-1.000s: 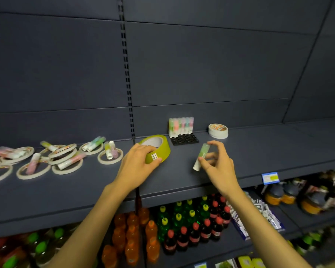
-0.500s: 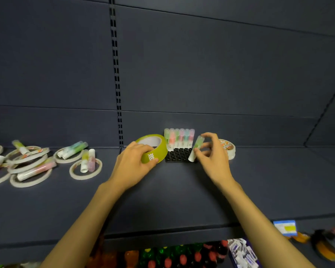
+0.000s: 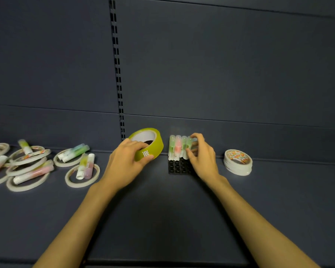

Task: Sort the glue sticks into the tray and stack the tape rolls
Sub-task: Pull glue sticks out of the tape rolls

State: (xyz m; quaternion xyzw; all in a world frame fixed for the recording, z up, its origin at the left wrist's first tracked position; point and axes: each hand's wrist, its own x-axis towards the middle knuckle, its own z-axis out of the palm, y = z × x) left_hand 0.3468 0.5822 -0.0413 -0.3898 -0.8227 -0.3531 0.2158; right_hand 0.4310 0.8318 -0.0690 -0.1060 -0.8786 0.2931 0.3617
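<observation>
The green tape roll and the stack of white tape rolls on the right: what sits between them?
In the head view, the black tray with upright glue sticks, and the right hand gripping one stick.

You have two hands in view, one green tape roll, one stack of white tape rolls, one black tray with at least four upright glue sticks. Left, roughly seven flat tape rings and about seven loose sticks.

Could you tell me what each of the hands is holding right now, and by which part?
The left hand grips the green tape roll by its rim, fingers inside the core. The right hand pinches a green glue stick at the tray, near its top.
</observation>
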